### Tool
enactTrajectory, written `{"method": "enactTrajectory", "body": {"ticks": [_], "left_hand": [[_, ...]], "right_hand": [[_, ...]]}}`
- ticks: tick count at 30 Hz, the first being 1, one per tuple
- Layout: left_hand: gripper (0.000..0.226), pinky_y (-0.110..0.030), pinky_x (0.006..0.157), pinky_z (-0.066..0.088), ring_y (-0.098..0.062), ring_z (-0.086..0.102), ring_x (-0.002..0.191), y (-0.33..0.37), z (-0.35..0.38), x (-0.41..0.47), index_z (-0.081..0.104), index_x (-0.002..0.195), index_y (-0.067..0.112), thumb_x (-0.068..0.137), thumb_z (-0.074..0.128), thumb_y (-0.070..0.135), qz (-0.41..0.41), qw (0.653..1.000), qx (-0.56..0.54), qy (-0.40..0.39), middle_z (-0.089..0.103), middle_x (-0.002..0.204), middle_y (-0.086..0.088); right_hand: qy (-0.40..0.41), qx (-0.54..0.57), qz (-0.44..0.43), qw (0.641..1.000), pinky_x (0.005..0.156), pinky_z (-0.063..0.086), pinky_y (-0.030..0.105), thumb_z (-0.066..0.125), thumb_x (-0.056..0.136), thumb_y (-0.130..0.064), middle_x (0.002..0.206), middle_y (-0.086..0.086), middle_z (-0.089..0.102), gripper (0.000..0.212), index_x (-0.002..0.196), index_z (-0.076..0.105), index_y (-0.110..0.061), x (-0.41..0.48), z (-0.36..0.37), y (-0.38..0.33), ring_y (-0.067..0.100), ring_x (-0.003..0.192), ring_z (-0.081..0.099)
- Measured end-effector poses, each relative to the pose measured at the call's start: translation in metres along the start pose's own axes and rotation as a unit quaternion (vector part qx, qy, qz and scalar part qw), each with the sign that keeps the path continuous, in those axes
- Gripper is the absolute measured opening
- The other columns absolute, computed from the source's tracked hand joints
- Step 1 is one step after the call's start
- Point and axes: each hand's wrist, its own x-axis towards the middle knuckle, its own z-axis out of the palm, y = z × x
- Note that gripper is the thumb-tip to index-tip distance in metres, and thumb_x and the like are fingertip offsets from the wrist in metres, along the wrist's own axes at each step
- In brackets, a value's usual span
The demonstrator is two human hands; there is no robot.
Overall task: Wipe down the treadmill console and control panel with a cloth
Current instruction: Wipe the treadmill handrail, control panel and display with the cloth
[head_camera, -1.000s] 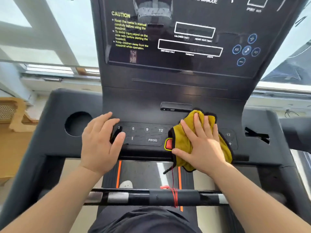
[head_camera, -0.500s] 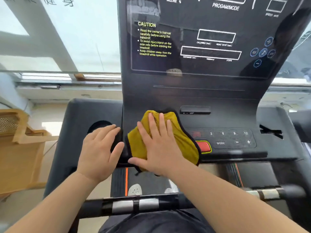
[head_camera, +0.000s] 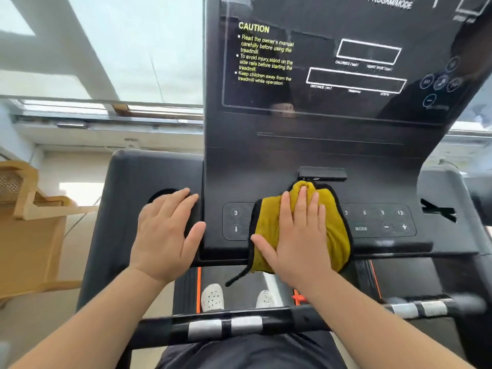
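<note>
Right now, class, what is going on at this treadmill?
A person stands on the treadmill, wiping its black control panel. The right hand presses a mustard-yellow cloth with black edging flat over the middle of the button row. The left hand rests flat on the console beside the round cup holder.

Mustard-yellow fuzzy cloth with black trim (head_camera: pixel 269 230). Shiny black treadmill console (head_camera: pixel 332 145) with yellow CAUTION words (head_camera: pixel 265 55) and white box outlines. Black button panel (head_camera: pixel 378 221) with grey numbers. Black handlebar with silver patches (head_camera: pixel 226 327). White holey shoes (head_camera: pixel 212 298). Orange belt stripes (head_camera: pixel 198 288).
</note>
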Motion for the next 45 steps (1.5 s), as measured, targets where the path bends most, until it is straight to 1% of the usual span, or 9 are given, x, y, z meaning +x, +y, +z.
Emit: {"method": "enactTrajectory", "body": {"ticks": [6, 10, 15, 19, 23, 29, 34, 38, 45], "left_hand": [[0.062, -0.056, 0.107, 0.038, -0.036, 0.052, 0.128, -0.003, 0.0, -0.001, 0.059, 0.135, 0.007, 0.099, 0.025, 0.045, -0.016, 0.998, -0.046, 0.03, 0.059, 0.14, -0.013], [0.062, -0.057, 0.107, 0.038, -0.036, 0.052, 0.128, -0.001, -0.001, -0.002, 0.059, 0.135, 0.006, 0.099, 0.025, 0.044, -0.005, 0.998, -0.049, 0.032, 0.059, 0.14, -0.013], [0.059, -0.055, 0.107, 0.038, -0.034, 0.051, 0.129, -0.001, -0.003, -0.001, 0.06, 0.134, 0.006, 0.096, 0.029, 0.04, -0.004, 0.999, -0.049, 0.022, 0.058, 0.141, -0.011], [0.059, -0.054, 0.108, 0.037, -0.033, 0.051, 0.13, 0.001, -0.003, 0.0, 0.059, 0.135, 0.007, 0.097, 0.028, 0.04, -0.007, 0.999, -0.049, 0.013, 0.058, 0.141, -0.011], [0.061, -0.053, 0.108, 0.036, -0.033, 0.05, 0.13, 0.0, -0.002, -0.001, 0.059, 0.136, 0.008, 0.098, 0.026, 0.042, -0.015, 0.998, -0.054, 0.019, 0.058, 0.142, -0.01], [0.072, -0.053, 0.108, 0.037, -0.033, 0.052, 0.13, -0.003, -0.002, 0.0, 0.058, 0.136, 0.008, 0.102, 0.014, 0.053, 0.004, 0.998, -0.061, 0.02, 0.058, 0.141, -0.011], [0.06, -0.053, 0.108, 0.037, -0.033, 0.052, 0.13, -0.003, -0.004, -0.002, 0.059, 0.136, 0.007, 0.098, 0.026, 0.041, 0.002, 0.997, -0.07, 0.026, 0.058, 0.141, -0.011], [0.059, -0.055, 0.109, 0.038, -0.032, 0.051, 0.131, -0.001, -0.006, -0.003, 0.058, 0.136, 0.008, 0.099, 0.025, 0.04, -0.012, 0.996, -0.081, 0.029, 0.058, 0.141, -0.01], [0.067, -0.054, 0.111, 0.035, -0.032, 0.049, 0.132, -0.001, -0.005, 0.0, 0.055, 0.139, 0.009, 0.103, 0.017, 0.05, -0.019, 0.995, -0.091, 0.047, 0.056, 0.143, -0.011]], "right_hand": [[-0.008, 0.017, -0.183, 0.983, 0.127, 0.002, 0.057, 0.02, 0.099, -0.071, 0.173, 0.01, -0.006, 0.083, 0.165, 0.005, -0.024, 0.016, -0.008, -0.069, 0.038, 0.157, -0.014], [0.011, 0.008, -0.302, 0.953, 0.129, 0.005, 0.048, 0.03, 0.103, -0.054, 0.172, -0.006, 0.014, 0.064, 0.163, 0.018, -0.034, 0.001, 0.002, -0.046, 0.029, 0.16, 0.004], [0.004, 0.025, -0.163, 0.986, 0.124, 0.018, 0.053, 0.026, 0.104, -0.052, 0.173, -0.006, 0.01, 0.063, 0.163, 0.021, -0.032, -0.01, 0.004, 0.025, 0.028, 0.159, 0.006], [-0.017, 0.03, -0.05, 0.998, 0.127, 0.005, 0.059, 0.01, 0.1, -0.063, 0.173, 0.003, -0.003, 0.075, 0.165, 0.008, -0.026, 0.019, -0.008, 0.004, 0.042, 0.157, -0.007], [-0.015, 0.011, -0.152, 0.988, 0.127, 0.001, 0.058, 0.02, 0.101, -0.067, 0.173, 0.002, -0.007, 0.077, 0.165, 0.004, -0.026, 0.03, -0.011, -0.049, 0.037, 0.157, -0.015], [-0.007, -0.035, -0.353, 0.935, 0.128, 0.003, 0.05, 0.032, 0.103, -0.059, 0.173, -0.004, 0.009, 0.069, 0.164, 0.018, -0.03, 0.0, 0.0, -0.036, 0.029, 0.16, 0.001], [-0.029, -0.016, -0.203, 0.979, 0.126, 0.008, 0.055, 0.021, 0.099, -0.075, 0.173, -0.001, -0.004, 0.082, 0.165, 0.006, -0.029, 0.008, -0.003, 0.022, 0.029, 0.159, -0.012], [-0.032, -0.004, -0.079, 0.996, 0.127, -0.003, 0.057, 0.008, 0.092, -0.084, 0.171, 0.008, -0.018, 0.095, 0.165, -0.007, -0.025, 0.035, -0.015, -0.002, 0.036, 0.156, -0.02], [-0.015, 0.002, -0.26, 0.966, 0.127, -0.002, 0.054, 0.022, 0.101, -0.066, 0.173, -0.003, -0.003, 0.074, 0.165, 0.009, -0.031, 0.03, -0.012, -0.063, 0.031, 0.159, -0.012]]}}
